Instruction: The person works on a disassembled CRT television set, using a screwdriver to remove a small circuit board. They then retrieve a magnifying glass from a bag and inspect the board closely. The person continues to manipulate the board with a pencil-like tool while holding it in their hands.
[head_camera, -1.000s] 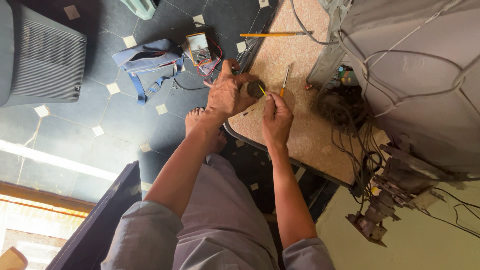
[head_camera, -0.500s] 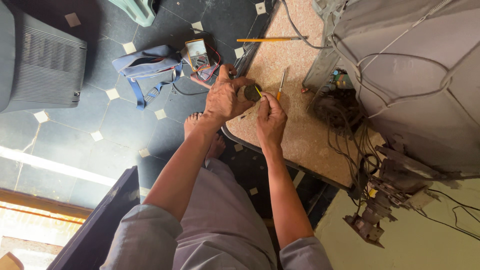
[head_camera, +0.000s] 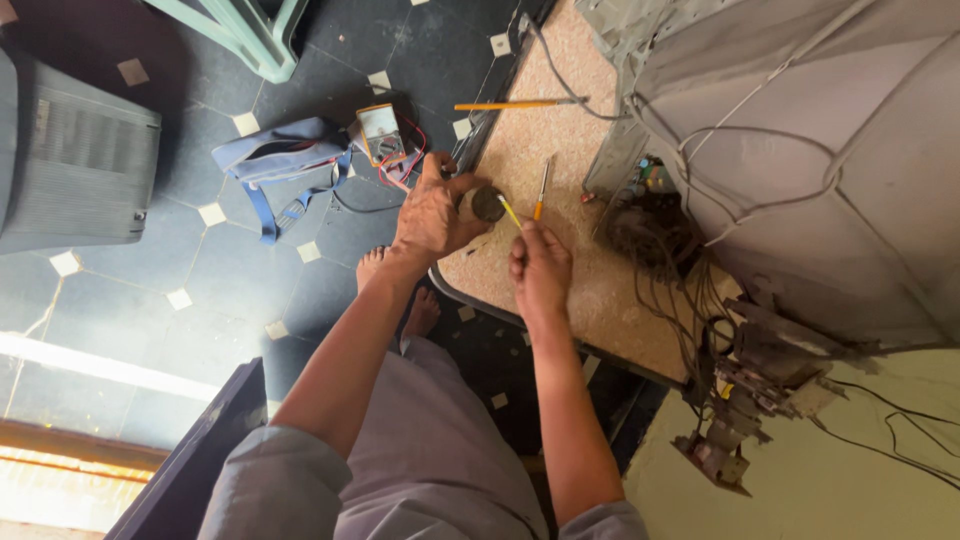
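Down at the board (head_camera: 560, 190), which lies flat over the dark tiled floor (head_camera: 230, 280), the person works seated, knees up in grey cloth, both arms reaching forward so the job sits right under the eyes.

From the one head view: the left hand (head_camera: 432, 215) is curled around a small dark round part (head_camera: 488, 204), fingers and thumb closed on its edge, holding it just above the board's near-left side. That grip looks meant to keep the part from turning. The right hand (head_camera: 540, 270) pinches a thin yellow-handled tool (head_camera: 510, 212), fingers closed on the handle, with the tip slanting up to meet the part. The right wrist seems to rest low on the board, which I judge steadies the tip.

An orange-handled screwdriver (head_camera: 541, 190) lies just beside the part on the board, and a longer yellow one (head_camera: 515, 104) lies farther up, both near enough to grab without shifting.

To the right a big grey tube housing (head_camera: 800, 150) stands with its wiring exposed; a tangle of wires (head_camera: 660, 240) spills toward the board, and a loose circuit board (head_camera: 750, 400) hangs off below on its leads.

On the floor to the left a meter (head_camera: 381, 134) with red leads sits against a blue pouch (head_camera: 285, 155), close by the left elbow's side. Farther left a grey slotted cover (head_camera: 75, 170) lies set aside, well apart from the work. A bare foot (head_camera: 372, 268) shows under the left forearm.
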